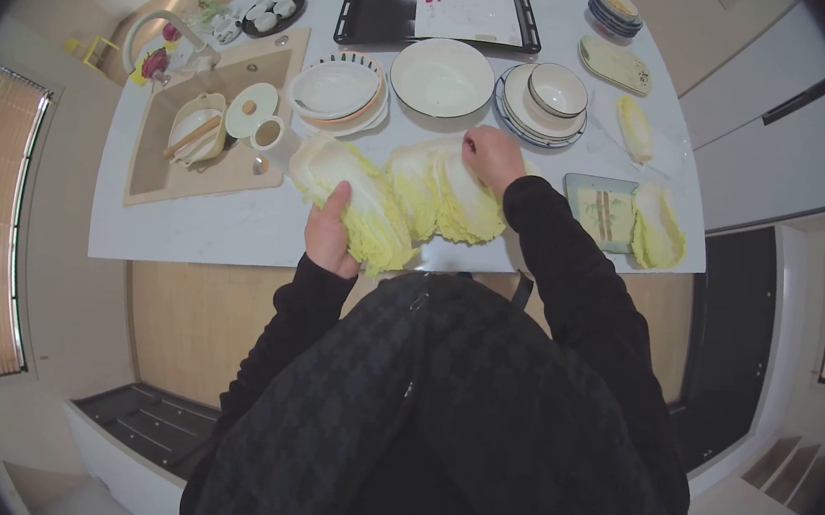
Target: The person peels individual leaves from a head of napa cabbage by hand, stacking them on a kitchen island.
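A napa cabbage (354, 196) lies on the white counter (185, 224) in front of me, and my left hand (329, 234) grips its near side. To its right several peeled cabbage leaves (444, 196) lie in an overlapping stack. My right hand (491, 157) rests curled on the far edge of that stack, fingers closed on a leaf. Both sleeves are black.
Behind the cabbage stand stacked plates (339, 94), a large white bowl (441, 78) and a bowl on plates (550, 96). A black baking tray (439, 4) sits farther back. The sink (210, 131) holds dishes at left. More cabbage leaves (657, 228) and a square plate (601, 209) lie right.
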A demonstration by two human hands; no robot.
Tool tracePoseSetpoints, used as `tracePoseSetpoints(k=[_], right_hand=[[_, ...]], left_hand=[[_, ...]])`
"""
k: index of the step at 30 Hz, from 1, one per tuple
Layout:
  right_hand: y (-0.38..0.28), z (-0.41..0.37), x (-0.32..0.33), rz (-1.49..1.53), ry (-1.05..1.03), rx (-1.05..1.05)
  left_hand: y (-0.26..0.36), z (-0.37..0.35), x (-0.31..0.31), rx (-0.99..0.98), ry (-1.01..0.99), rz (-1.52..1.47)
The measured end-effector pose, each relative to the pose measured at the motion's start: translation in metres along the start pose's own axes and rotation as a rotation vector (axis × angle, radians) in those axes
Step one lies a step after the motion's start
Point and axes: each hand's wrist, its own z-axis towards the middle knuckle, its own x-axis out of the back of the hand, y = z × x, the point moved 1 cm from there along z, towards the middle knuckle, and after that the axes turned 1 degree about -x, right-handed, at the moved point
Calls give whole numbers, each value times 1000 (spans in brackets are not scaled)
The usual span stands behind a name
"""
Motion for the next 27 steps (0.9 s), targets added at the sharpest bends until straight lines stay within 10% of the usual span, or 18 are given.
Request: tracePoseSetpoints(k=[27], right_hand=[[6,2,45,64,-122,-91]], left_hand=[[4,-6,-9,28,-9,41]])
